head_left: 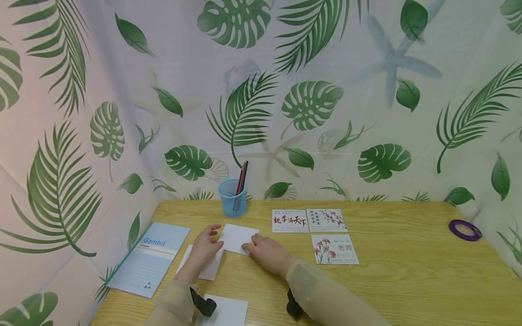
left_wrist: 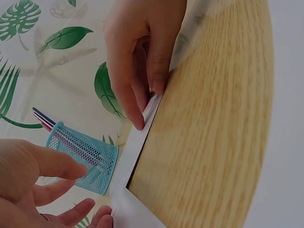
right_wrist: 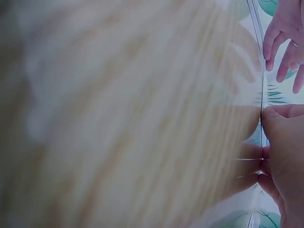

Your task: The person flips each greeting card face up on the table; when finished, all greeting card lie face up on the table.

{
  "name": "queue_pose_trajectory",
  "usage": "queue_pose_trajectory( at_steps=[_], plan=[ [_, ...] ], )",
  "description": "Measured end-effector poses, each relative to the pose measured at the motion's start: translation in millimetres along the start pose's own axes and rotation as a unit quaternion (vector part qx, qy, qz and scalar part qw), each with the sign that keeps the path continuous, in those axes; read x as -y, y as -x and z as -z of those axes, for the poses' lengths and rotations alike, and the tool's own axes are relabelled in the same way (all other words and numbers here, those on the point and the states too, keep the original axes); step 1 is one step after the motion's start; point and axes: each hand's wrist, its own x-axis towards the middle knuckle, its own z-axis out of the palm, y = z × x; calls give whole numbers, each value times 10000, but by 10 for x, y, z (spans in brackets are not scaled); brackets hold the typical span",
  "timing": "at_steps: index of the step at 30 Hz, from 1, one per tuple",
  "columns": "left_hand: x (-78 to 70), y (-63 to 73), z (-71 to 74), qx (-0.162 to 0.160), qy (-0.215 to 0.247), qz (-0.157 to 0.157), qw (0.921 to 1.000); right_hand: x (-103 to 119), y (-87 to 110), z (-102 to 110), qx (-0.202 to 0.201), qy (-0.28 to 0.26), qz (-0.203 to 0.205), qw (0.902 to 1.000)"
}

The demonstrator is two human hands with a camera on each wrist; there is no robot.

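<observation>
Table [head_left: 408, 253] is stretching bare between the printed cards [head_left: 335, 249] and the purple ring [head_left: 465, 230], offering a wide lane. A narrow gap is running between the right hand [head_left: 269, 253] and the flat printed cards. The cup [head_left: 232, 206] is standing just behind the held card [head_left: 240, 237], blocking passage there; the cloth [head_left: 346, 181] is closing off the rear.

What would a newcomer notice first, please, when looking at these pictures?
Probably the big green leaves printed on the pale cloth behind the table. Next, the right hand pinching a blank white card near the middle, with the left hand at its other side. Then perhaps the purple ring at the table's far right.
</observation>
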Motion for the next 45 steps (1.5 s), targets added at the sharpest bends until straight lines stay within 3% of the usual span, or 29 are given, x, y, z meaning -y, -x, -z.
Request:
queue_pose_trajectory(
  at_steps=[23, 33, 38, 45],
  plan=[
    [-19, 17, 1, -128, 246, -198, 9994, -20, 0, -29, -87, -133, -164, 9997],
    [-11, 46, -2, -95, 53, -283, 9995, 52, 10, -4, 147, 63, -298, 9994],
    [1, 66, -7, 128, -27, -158, 9998, 86, 14, 27, 346, 255, -283, 9987],
    [12, 102, 5, 367, -102, 30, 9993, 101, 13, 19, 689, 41, -432, 9967]
  ],
)
